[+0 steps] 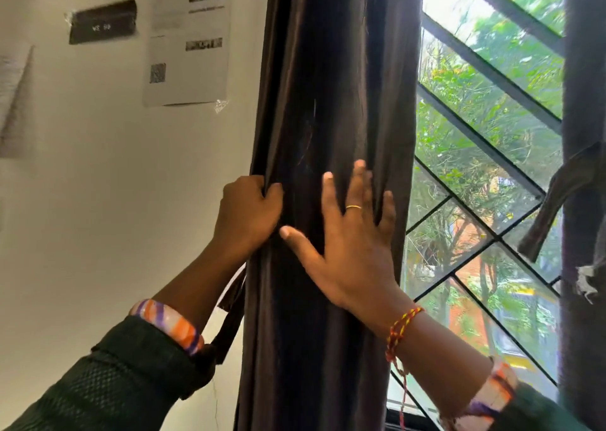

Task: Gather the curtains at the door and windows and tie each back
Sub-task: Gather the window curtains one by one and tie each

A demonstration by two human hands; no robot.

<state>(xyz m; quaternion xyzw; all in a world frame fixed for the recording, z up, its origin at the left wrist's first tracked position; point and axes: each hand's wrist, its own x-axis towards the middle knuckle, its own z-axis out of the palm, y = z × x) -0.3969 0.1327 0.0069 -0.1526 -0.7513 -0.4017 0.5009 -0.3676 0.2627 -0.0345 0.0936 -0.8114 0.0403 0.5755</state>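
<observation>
**Inspector:** Status: the dark curtain point(331, 135) hangs bunched in a column at the centre of view, between the wall at nine o'clock and the barred window point(485, 155) at three o'clock; the left hand point(247, 212) is clenched on the wall-side edge folds; the right hand point(352, 237) lies flat on the front of the fabric, fingers spread, grasping nothing.

**Assistant:** And the tie?

**Inspector:** A dark strip point(229, 319) hangs at seven o'clock behind the left wrist; probably the tie-back, not certain. Recommendation: sweep the right palm toward nine o'clock to press the pleats tight; keep the left grip firm; then wrap at hand height; loose window-side folds may slip out.
</observation>
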